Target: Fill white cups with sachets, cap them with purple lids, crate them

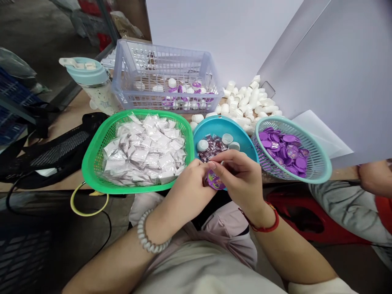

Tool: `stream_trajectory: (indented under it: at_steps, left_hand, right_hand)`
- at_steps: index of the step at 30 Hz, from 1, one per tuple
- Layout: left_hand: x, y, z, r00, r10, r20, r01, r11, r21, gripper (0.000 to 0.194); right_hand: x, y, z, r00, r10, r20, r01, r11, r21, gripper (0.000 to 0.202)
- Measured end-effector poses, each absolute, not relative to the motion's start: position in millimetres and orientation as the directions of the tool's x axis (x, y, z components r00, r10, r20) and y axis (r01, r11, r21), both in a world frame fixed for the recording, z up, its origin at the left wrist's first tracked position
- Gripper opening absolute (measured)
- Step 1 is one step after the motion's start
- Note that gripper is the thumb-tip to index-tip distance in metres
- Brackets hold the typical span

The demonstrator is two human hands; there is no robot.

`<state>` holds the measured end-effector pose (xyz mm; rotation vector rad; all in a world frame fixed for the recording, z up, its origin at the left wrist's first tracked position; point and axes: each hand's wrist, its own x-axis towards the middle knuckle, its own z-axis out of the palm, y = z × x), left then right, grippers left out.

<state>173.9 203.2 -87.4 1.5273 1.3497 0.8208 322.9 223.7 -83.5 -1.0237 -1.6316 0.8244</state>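
My left hand and my right hand meet above my lap, in front of the blue bowl. My left fingers are closed on a round purple disc with a printed face. My right thumb and fingers pinch together at the disc's upper edge; anything small between them is hidden. In the bowl behind lie small clear-wrapped packets and several white caps. To the left, a green basket is heaped with white packets in clear wrap.
Purple discs fill a pale teal basket at right. White cylindrical pieces are piled behind the bowl. A clear crate holds purple-and-white pieces. A tumbler and black mesh item stand left. Another person's arm is at right.
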Motion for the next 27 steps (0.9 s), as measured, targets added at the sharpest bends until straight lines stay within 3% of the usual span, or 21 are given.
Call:
stream_trajectory:
  at_steps: [3, 6, 12, 16, 20, 24, 27]
  left_hand:
    - [174, 202, -84, 0.16, 0.982, -0.1, 0.452, 0.018, 0.892, 0.011]
    - [173, 201, -86, 0.181, 0.979, -0.089, 0.389, 0.012, 0.921, 0.013]
    - [166, 199, -91, 0.31, 0.944, -0.112, 0.143, 0.071, 0.987, 0.045]
    - [159, 200, -83, 0.492, 0.85, -0.187, -0.091, 0.264, 0.96, 0.061]
    - [159, 203, -81, 0.5, 0.841, -0.206, -0.28, 0.382, 0.881, 0.054]
    - [166, 202, -87, 0.441, 0.885, -0.148, -0.379, 0.333, 0.864, 0.053]
    - [173, 199, -88, 0.367, 0.922, -0.126, -0.432, 0.289, 0.854, 0.038]
  right_hand:
    - [319, 221, -87, -0.159, 0.88, 0.447, 0.371, 0.473, -0.799, 0.006]
    - [321, 220, -92, -0.193, 0.839, 0.508, 0.414, 0.539, -0.733, 0.006]
    - [330, 227, -100, -0.16, 0.917, 0.365, 0.239, 0.395, -0.887, 0.008]
    - [333, 234, -98, -0.148, 0.955, 0.258, 0.118, 0.277, -0.954, 0.015]
    - [331, 233, -95, -0.074, 0.952, 0.297, 0.067, 0.302, -0.951, 0.016]
    - [323, 226, -97, 0.106, 0.905, 0.411, 0.056, 0.407, -0.912, 0.015]
    - [317, 221, -100, 0.154, 0.843, 0.515, 0.097, 0.506, -0.857, 0.01]
